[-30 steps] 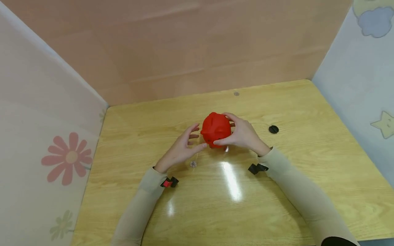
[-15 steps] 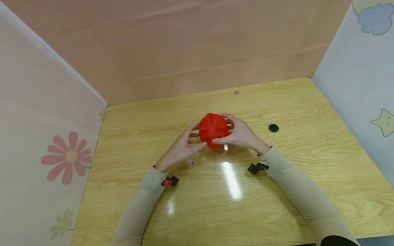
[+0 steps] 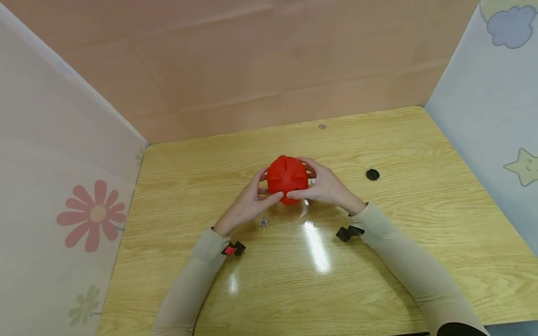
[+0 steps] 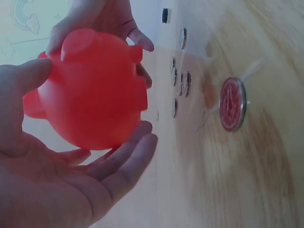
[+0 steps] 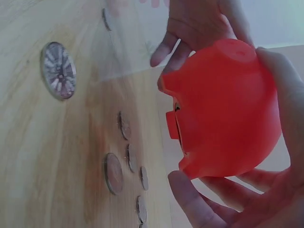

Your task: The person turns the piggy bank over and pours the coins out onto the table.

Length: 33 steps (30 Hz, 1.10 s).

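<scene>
A red piggy bank (image 3: 287, 177), with a slot along its top, is held up above the table between both hands. My left hand (image 3: 245, 205) grips its left side, the thumb at its front and fingers curved around and beneath. On the opposite side my right hand (image 3: 329, 186) holds it, thumb on the face and fingers behind. In the right wrist view, the stubby feet of the piggy bank (image 5: 228, 114) face the tabletop, with a gap in the underside. Coins lie below: one coin (image 3: 263, 222) near my left wrist, another coin (image 3: 308, 225) nearer the front.
A round black plug (image 3: 372, 174) lies on the wooden table (image 3: 420, 242) to the right. One coin (image 3: 322, 126) is by the back edge. Several more coins show beneath the piggy bank in the wrist views. Printed panels stand left and right, a tan one behind.
The piggy bank has turned more upright and shifted slightly left in the right hand. The left hand, earlier apart from it, now holds it too. More coins show below it.
</scene>
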Each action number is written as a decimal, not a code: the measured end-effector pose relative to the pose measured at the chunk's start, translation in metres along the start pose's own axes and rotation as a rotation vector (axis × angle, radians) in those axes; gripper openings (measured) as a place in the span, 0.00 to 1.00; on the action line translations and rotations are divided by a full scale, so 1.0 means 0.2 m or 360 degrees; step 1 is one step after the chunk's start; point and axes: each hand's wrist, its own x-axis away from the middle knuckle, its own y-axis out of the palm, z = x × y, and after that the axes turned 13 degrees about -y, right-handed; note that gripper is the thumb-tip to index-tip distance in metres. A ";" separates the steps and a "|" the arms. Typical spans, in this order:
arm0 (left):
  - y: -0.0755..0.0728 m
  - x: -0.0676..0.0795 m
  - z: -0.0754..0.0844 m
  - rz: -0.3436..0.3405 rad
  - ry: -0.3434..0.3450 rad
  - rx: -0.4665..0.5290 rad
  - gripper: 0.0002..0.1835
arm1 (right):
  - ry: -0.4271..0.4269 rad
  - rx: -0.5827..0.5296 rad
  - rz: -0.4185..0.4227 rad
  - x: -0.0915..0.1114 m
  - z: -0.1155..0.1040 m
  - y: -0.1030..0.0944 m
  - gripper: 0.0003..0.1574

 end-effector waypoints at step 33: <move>-0.13 0.00 -0.02 0.0442 0.0030 0.0409 0.43 | -0.0136 -0.0280 0.0019 -0.16 -0.07 0.07 0.54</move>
